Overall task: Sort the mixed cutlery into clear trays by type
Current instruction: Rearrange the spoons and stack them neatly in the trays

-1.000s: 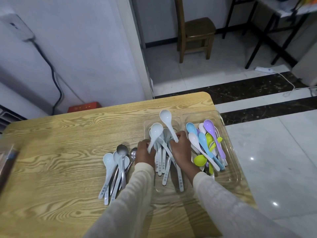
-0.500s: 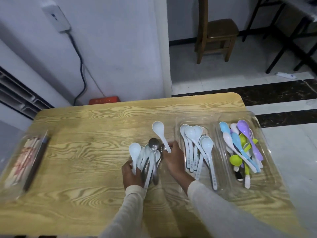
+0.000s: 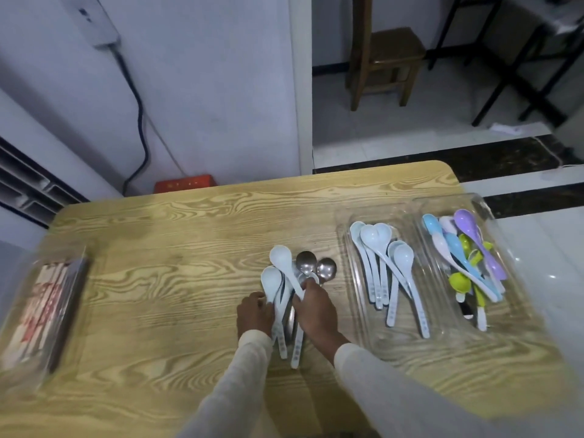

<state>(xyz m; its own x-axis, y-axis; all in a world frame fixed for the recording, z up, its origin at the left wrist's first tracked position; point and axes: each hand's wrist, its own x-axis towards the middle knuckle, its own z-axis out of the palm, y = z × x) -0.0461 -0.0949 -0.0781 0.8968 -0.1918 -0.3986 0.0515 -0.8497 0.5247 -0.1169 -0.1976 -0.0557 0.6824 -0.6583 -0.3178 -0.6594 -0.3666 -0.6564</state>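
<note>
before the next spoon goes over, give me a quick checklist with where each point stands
1. Right hand grips one white spoon: ok.
2. Left hand holding the pile: cannot tell; it lies against the handles.
3. Pile fully sorted: not ok; metal spoons lie among white ones.
4. Middle tray holds only white spoons: ok.
5. Room in that tray: ok; bare floor shows at its front.
6. Tray for the metal spoons: cannot tell.

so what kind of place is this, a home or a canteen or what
Likely a plain dining room, in a home or small eatery, though I can't tell which: a wood-grain table, and a wooden chair on a tiled floor.
</note>
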